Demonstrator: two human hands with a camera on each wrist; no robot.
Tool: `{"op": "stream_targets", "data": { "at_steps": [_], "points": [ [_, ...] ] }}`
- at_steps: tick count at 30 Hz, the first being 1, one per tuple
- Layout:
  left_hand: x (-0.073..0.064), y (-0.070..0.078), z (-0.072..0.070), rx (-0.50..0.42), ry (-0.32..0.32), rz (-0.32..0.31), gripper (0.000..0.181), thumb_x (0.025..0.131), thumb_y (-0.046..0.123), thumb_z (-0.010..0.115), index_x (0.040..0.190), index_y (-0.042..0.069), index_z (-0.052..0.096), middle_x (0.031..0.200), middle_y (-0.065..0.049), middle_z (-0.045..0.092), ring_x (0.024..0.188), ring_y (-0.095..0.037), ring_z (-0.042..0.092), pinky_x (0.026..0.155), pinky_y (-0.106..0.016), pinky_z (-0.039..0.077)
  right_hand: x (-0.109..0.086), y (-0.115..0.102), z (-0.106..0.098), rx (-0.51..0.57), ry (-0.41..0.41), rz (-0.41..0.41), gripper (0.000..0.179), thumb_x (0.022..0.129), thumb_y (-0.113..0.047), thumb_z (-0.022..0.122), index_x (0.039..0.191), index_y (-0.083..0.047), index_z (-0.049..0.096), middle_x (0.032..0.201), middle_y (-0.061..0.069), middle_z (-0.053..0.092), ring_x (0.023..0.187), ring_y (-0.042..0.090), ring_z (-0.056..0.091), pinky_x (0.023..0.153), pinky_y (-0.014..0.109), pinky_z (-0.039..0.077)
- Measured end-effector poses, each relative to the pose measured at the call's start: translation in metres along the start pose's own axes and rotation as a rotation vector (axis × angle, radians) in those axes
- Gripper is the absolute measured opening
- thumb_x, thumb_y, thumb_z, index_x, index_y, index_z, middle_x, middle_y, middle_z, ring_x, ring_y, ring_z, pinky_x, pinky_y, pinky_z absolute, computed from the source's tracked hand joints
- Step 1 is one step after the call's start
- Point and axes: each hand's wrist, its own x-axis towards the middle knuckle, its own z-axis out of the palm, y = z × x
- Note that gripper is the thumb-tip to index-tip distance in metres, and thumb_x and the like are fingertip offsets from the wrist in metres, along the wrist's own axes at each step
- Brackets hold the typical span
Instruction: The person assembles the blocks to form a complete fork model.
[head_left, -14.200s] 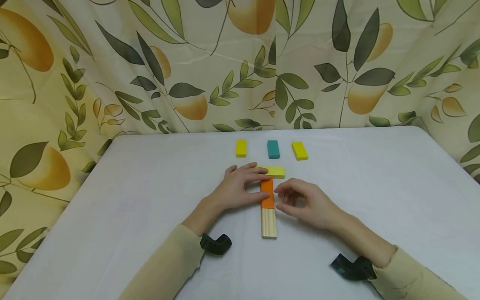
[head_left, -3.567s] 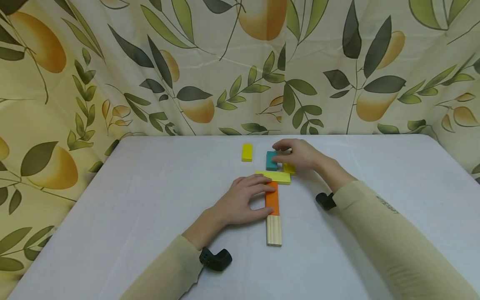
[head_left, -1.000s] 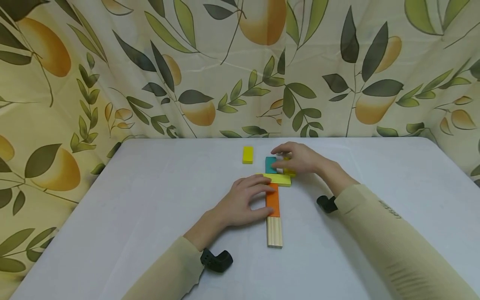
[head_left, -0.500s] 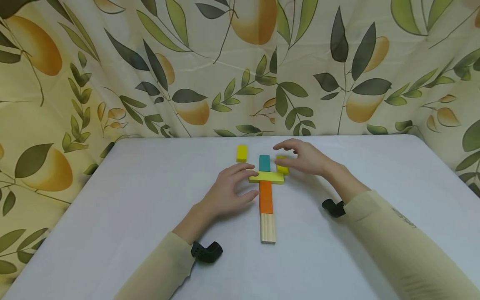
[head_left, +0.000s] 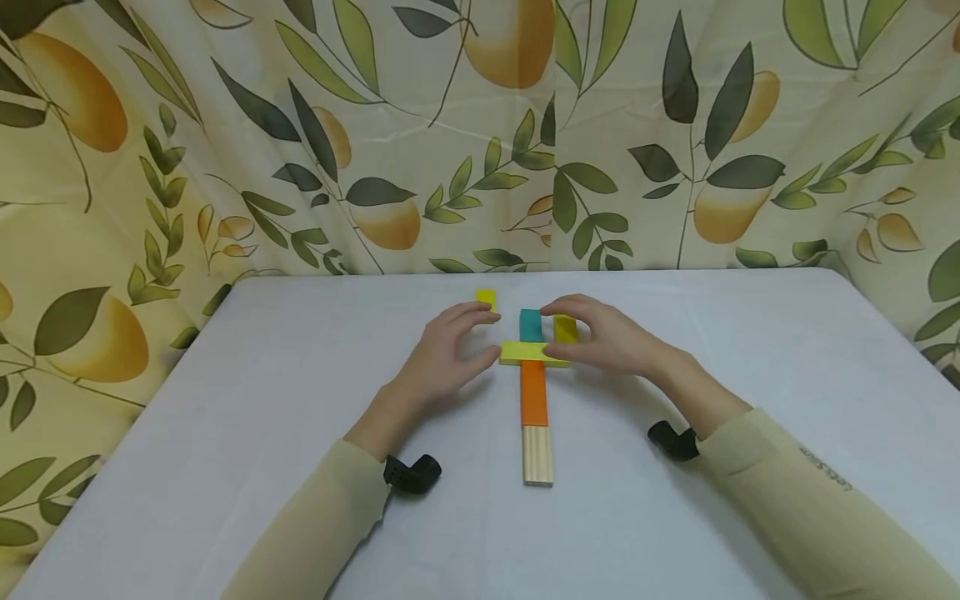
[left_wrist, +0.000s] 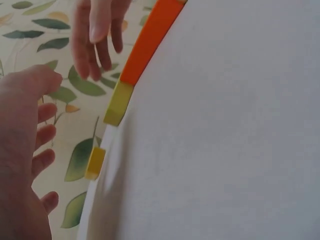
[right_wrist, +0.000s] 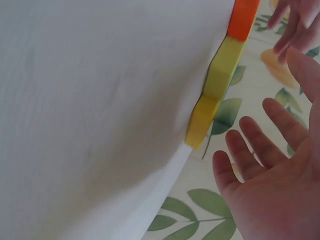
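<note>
A plain wooden block (head_left: pixel 537 457) and an orange block (head_left: pixel 534 396) lie end to end in a line. Across the orange one's far end is a lime-yellow block (head_left: pixel 517 353), with a teal block (head_left: pixel 531 323) behind its middle. Behind its right end sits a yellow block (head_left: pixel 566 330); another yellow block (head_left: pixel 487 296), partly covered by fingers in the head view, lies farther back left. My left hand (head_left: pixel 448 354), fingers spread and holding nothing, is beside that left block. My right hand (head_left: pixel 611 340) hovers around the right yellow block, fingers apart; whether it touches cannot be told.
The blocks lie on a white-covered table (head_left: pixel 300 367). Behind it hangs a cream curtain (head_left: pixel 450 125) with a fruit-and-leaf print. A black wrist device (head_left: pixel 412 474) is on the left wrist, another black device (head_left: pixel 672 441) on the right.
The teal and right yellow blocks have come forward to the lime-yellow block. My left hand has left the orange block, moving toward the left yellow block. My right hand has come slightly nearer.
</note>
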Motion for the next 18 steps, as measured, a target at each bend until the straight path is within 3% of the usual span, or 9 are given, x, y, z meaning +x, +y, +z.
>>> {"op": "stream_targets", "data": {
  "at_steps": [11, 18],
  "points": [
    [0.027, -0.015, -0.005, -0.159, 0.004, -0.242, 0.044, 0.101, 0.028, 0.062, 0.143, 0.019, 0.056, 0.150, 0.001, 0.049, 0.141, -0.019, 0.038, 0.118, -0.043, 0.026, -0.007, -0.013, 0.014, 0.040, -0.017, -0.014, 0.066, 0.089, -0.030, 0.079, 0.145, -0.007, 0.054, 0.155, 0.017, 0.039, 0.141, 0.038, 0.035, 0.114, 0.059, 0.027],
    [0.042, -0.021, -0.003, -0.251, 0.031, -0.417, 0.046, 0.100, 0.034, 0.060, 0.144, 0.023, 0.055, 0.152, -0.003, 0.046, 0.139, -0.025, 0.039, 0.116, -0.049, 0.027, -0.007, -0.013, 0.019, 0.059, -0.019, -0.005, 0.070, 0.089, -0.034, 0.079, 0.148, -0.008, 0.050, 0.156, 0.016, 0.037, 0.141, 0.039, 0.033, 0.114, 0.061, 0.026]
  ]
}}
